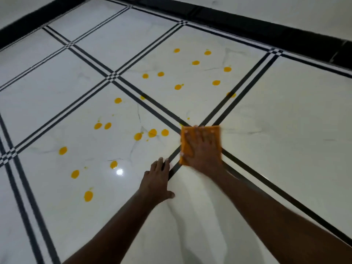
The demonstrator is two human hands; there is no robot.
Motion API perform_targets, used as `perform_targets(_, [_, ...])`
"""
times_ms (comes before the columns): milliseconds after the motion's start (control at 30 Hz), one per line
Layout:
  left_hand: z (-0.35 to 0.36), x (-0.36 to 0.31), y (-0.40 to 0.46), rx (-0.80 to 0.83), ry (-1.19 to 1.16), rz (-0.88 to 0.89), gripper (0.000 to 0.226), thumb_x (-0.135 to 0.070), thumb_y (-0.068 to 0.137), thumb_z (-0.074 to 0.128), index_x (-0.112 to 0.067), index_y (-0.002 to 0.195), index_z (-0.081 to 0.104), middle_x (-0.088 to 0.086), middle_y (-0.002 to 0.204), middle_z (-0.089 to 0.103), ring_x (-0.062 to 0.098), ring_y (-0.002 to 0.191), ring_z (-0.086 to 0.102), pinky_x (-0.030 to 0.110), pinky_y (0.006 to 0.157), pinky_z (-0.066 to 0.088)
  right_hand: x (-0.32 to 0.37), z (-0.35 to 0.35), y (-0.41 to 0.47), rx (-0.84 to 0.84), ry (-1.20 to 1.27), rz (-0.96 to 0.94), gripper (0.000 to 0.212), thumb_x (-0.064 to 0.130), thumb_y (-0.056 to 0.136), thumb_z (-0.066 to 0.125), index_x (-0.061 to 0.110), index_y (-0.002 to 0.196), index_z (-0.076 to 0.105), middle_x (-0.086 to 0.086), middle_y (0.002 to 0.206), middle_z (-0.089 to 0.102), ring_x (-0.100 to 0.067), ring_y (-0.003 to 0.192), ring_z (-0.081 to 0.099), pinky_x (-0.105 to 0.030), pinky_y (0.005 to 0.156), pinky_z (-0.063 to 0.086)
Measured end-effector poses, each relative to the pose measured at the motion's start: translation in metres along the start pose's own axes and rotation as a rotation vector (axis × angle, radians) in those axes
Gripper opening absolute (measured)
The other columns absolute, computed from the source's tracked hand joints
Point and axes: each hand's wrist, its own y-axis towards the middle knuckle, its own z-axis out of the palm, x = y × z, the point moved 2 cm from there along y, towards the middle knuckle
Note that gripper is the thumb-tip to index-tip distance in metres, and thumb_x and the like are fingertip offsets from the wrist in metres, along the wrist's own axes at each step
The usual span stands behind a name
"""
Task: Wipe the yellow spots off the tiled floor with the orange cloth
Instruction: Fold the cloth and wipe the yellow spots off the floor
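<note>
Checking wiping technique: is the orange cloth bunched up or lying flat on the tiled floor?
Flat. The orange cloth shows as a neat square under the right hand, whose straight fingers press it on the white tiled floor.

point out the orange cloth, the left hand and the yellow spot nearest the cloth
orange cloth (185, 138): head view, on its bare left strip beside the fingers.
left hand (156, 180): head view, on the back of the hand, flat on the floor.
yellow spot (165, 132): head view, on its middle, left of the cloth.
</note>
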Motion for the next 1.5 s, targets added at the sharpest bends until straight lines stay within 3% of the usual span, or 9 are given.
perform_targets(133, [0.007,0.024,-0.014,0.035,0.016,-0.033,0.121,-0.059,0.074,0.075,-0.014,0.159,0.002,0.012,0.166,-0.003,0.031,0.152,0.007,0.046,0.115,0.032,0.011,0.003,-0.049,0.048,-0.024,-0.17,0.078,0.071,0.096,0.023,0.03,0.162,0.016,-0.01,0.17,0.015,-0.035,0.156,0.013,-0.06,0.123,0.011])
perform_targets(367, [0.024,0.013,-0.018,-0.017,-0.009,-0.104,0.132,-0.077,0.068,0.065,-0.013,0.158,-0.007,0.012,0.165,-0.013,0.033,0.152,-0.002,0.048,0.117,0.02,-0.066,-0.022,0.006,-0.008,-0.042,0.212,0.083,0.069,0.092,0.024,0.023,0.161,0.023,-0.021,0.162,0.031,-0.045,0.149,0.026,-0.064,0.119,0.019])
perform_targets(533, [0.019,0.027,-0.017,0.025,-0.018,-0.047,0.122,-0.064,0.075,0.071,-0.017,0.159,-0.004,0.01,0.166,-0.01,0.032,0.153,0.0,0.05,0.117,0.025,0.05,0.014,-0.078,0.038,0.018,-0.208,0.082,0.069,0.095,0.029,0.028,0.163,0.008,-0.013,0.17,0.006,-0.037,0.157,0.004,-0.062,0.123,0.009])
perform_targets(633, [0.022,0.037,-0.02,0.043,0.01,-0.033,0.127,-0.065,0.071,0.074,-0.021,0.159,-0.007,0.011,0.166,-0.012,0.034,0.153,-0.003,0.05,0.118,0.023,0.028,0.01,-0.118,0.073,0.041,-0.297,0.08,0.07,0.096,0.029,0.033,0.162,0.004,-0.006,0.171,0.002,-0.031,0.158,0.0,-0.059,0.125,0.006])
perform_targets(800, [0.028,0.047,-0.02,-0.005,-0.011,-0.02,0.13,-0.072,0.064,0.074,-0.03,0.158,-0.005,0.005,0.167,-0.01,0.03,0.153,-0.001,0.049,0.118,0.024,-0.069,-0.009,-0.046,0.01,-0.09,0.073,0.082,0.071,0.093,0.022,0.027,0.163,0.012,-0.015,0.168,0.019,-0.04,0.153,0.02,-0.062,0.121,0.016])
perform_targets(900, [0.027,0.052,-0.019,-0.077,-0.04,-0.004,0.11,-0.063,0.074,0.071,-0.034,0.158,0.008,0.003,0.167,0.003,0.026,0.151,0.01,0.046,0.111,0.032,-0.031,-0.007,-0.039,0.026,-0.02,0.097,0.087,0.074,0.092,0.022,0.026,0.163,0.006,-0.02,0.168,0.016,-0.044,0.153,0.015,-0.065,0.121,0.014])
perform_targets(1133, [0.004,0.062,-0.01,-0.198,-0.227,-0.058,0.043,-0.028,0.094,0.06,-0.015,0.134,0.058,0.012,0.133,0.056,0.03,0.121,0.054,0.04,0.093,0.049,0.091,0.021,-0.061,0.039,0.047,-0.368,0.085,0.074,0.092,0.028,0.03,0.163,0.011,-0.011,0.171,0.009,-0.034,0.157,0.001,-0.06,0.124,0.004])
perform_targets(1333, [-0.007,0.083,-0.011,-0.134,-0.27,-0.145,0.067,-0.046,0.085,0.072,-0.015,0.141,0.052,0.006,0.128,0.06,0.022,0.12,0.055,0.032,0.099,0.043,0.007,0.005,-0.077,-0.035,-0.023,0.065,0.088,0.075,0.092,0.025,0.027,0.163,0.006,-0.014,0.17,0.01,-0.039,0.156,0.01,-0.06,0.124,0.007])
perform_targets(1500, [-0.003,0.06,-0.006,-0.163,-0.288,-0.153,0.103,-0.065,0.063,0.08,-0.015,0.144,0.041,0.007,0.13,0.05,0.024,0.121,0.048,0.041,0.092,0.05,0.084,0.02,-0.129,0.044,0.114,-0.249,0.089,0.074,0.091,0.035,0.026,0.163,0.013,-0.013,0.17,0.006,-0.037,0.157,0.001,-0.063,0.123,0.008])
